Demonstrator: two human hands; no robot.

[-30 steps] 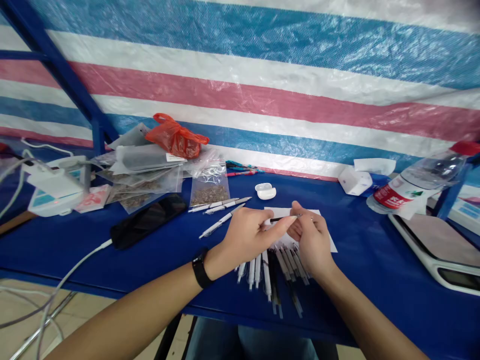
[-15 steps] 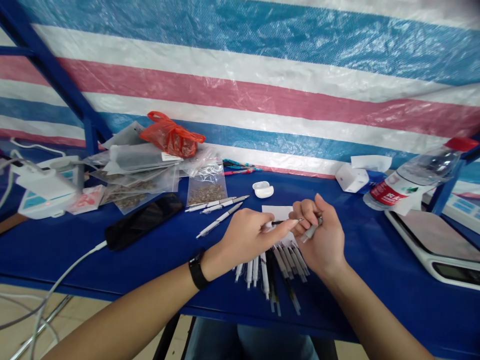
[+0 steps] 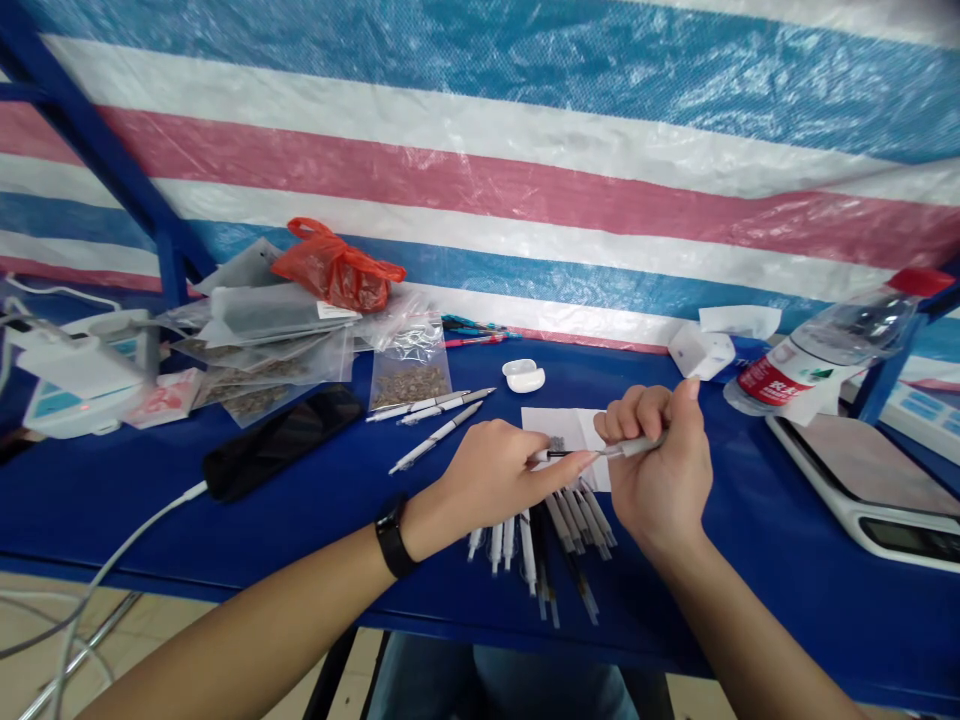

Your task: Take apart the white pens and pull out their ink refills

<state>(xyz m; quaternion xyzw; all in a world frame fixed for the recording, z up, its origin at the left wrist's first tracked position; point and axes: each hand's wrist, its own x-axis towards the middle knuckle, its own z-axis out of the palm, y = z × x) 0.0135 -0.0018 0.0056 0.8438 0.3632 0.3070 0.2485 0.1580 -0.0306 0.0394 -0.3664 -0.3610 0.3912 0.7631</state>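
My left hand pinches a thin black pen refill between thumb and forefinger. My right hand is closed around a grey pen barrel, whose tip meets the refill's end. Both hands hover just above the blue table. Under them lies a row of several pen parts and a white paper sheet with a small dark heap on it. Three white pens lie to the left of my hands.
A black phone on a white cable lies at left, by plastic bags and an orange bag. A white earbud case sits behind the paper. A water bottle and a scale stand at right.
My right hand has turned and lifted, bringing the grey barrel up level and onto the end of the refill. The left hand has kept its pinch almost in place.
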